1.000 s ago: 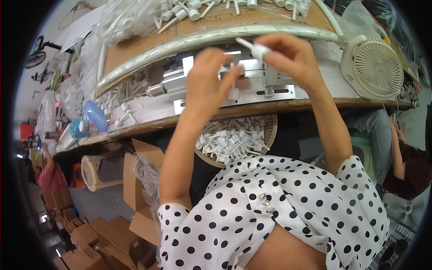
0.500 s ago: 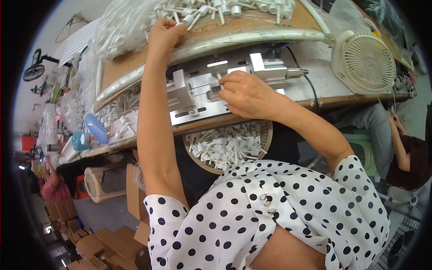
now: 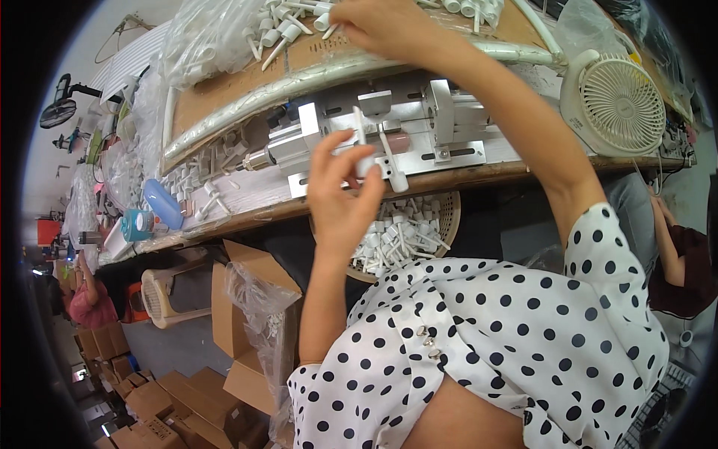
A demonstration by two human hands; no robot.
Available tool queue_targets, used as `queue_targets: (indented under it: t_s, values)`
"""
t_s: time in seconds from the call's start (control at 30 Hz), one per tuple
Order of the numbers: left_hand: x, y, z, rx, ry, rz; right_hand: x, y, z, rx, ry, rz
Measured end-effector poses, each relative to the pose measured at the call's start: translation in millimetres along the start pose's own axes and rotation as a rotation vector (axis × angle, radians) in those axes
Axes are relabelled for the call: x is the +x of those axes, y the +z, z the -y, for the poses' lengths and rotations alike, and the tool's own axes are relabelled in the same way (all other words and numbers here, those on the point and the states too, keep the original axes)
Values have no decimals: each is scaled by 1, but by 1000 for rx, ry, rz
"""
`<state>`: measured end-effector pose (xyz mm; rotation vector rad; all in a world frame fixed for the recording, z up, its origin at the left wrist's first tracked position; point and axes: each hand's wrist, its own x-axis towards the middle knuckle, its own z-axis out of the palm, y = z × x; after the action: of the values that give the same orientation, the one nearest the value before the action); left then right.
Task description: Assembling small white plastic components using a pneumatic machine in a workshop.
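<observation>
Over the front of the metal fixture (image 3: 449, 156), my left hand (image 3: 340, 187) is closed around a white applicator cap (image 3: 365, 159) whose thin stem points up. Just right of those fingers is a second white applicator cap (image 3: 399, 179), its stem leaning up toward the fixture; whether it rests on anything I cannot tell. My right hand (image 3: 381, 28) reaches across to the pile of white applicator caps (image 3: 280, 31) on the brown board (image 3: 314, 51). Its fingertips pinch one of them at the pile's edge.
A round basket (image 3: 447, 224) full of white caps sits below the bench edge. A white fan (image 3: 617, 105) stands at right. Plastic bags (image 3: 206, 52), a blue object (image 3: 161, 203) and a teal container (image 3: 137, 224) are at left. Cardboard boxes (image 3: 191, 404) cover the floor. A co-worker's arm (image 3: 666, 239) shows at far right.
My left hand has come back from the pile to the fixture's front with a cap. My right hand has left the fixture and gone up to the pile. A loose cap now shows before the fixture.
</observation>
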<state>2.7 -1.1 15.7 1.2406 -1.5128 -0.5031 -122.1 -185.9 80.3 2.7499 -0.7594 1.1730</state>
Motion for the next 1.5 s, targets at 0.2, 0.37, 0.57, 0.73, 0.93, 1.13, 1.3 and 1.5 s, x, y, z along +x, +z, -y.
queue_targets:
  t_s: [0.2,0.37,0.57,0.73,0.93,1.13,1.3,1.5]
  values:
    - [-4,18,11,214,162,54,19,39,-56,-298,-148,2]
    - [4,20,16,266,263,76,11,1,-16,-286,-359,-8]
    - [8,27,-2,378,248,230,-30,-32,7,186,342,-81]
    - [28,13,-4,344,210,309,-78,-52,39,572,406,22]
    - [141,21,6,441,535,-122,-108,-50,79,394,330,207]
    - [202,46,37,766,298,173,-108,-18,75,197,-134,159]
    - [192,38,35,843,372,39,-106,-1,69,134,-145,257]
    - [202,11,50,891,345,57,-104,-1,76,71,-148,167]
